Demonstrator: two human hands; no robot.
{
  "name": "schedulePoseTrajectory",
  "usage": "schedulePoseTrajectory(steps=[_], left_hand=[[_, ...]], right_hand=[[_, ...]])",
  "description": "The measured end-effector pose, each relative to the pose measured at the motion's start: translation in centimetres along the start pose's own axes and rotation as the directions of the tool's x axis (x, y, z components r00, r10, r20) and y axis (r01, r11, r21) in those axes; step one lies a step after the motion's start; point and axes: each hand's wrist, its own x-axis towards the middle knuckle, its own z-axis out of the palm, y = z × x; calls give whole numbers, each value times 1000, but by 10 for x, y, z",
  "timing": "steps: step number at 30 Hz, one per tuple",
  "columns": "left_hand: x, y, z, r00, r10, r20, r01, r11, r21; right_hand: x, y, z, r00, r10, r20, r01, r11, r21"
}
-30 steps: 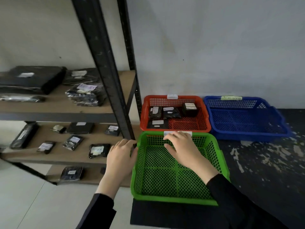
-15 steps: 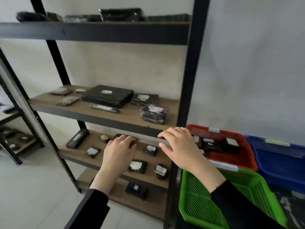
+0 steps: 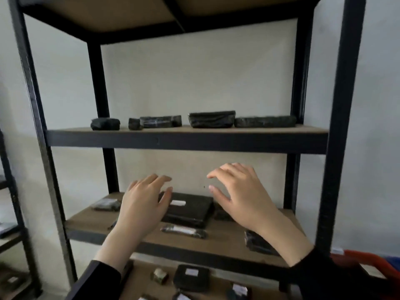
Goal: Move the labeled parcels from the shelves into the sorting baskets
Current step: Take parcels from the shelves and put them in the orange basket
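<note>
Both hands, L (image 3: 140,210) & R (image 3: 246,195), fingers spread, grip nothing, w/ gap above big parcel (image 3: 190,210); 5 parcels line top shelf (image 3: 186,138).

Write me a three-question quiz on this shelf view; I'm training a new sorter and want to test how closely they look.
1. True or false: the left hand grips a parcel.
2. Which parcel lies between the two hands? A) the large flat black parcel with a white label B) a red box C) a green bag
3. Fill in: the right hand is raised with its fingers ____.

Key:
1. False; it hangs open in front of the middle shelf.
2. A, the large flat black parcel.
3. Spread, holding nothing.
</note>
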Motion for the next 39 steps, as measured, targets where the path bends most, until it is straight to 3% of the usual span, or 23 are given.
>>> schedulePoseTrajectory(steps=[6,10,16,20,24,30,33,39], left_hand=[[87,-31,-23,976,69,-207,-87,993,-79],[140,-61,-22,974,31,-225,-54,994,-97],[203,-122,-12,991,-86,-101,73,988,-134],[233,-158,-6,989,-149,2,147,975,-168],[251,-185,1,967,-164,197,198,966,-165],[259,-204,17,930,-35,365,84,989,-120],[254,-206,24,940,25,341,22,991,-134],[246,-214,28,975,-11,224,92,929,-358]], right_hand=[[90,5,-14,998,-34,-55,35,999,16],[154,13,-9,999,-28,-30,30,998,52],[257,18,19,981,33,189,-34,999,1],[318,17,47,904,141,404,-129,990,-58],[362,22,84,828,268,492,-216,963,-162],[384,44,138,741,447,501,-382,895,-232],[381,50,154,751,465,468,-432,883,-185],[377,54,162,785,449,427,-392,894,-219]])
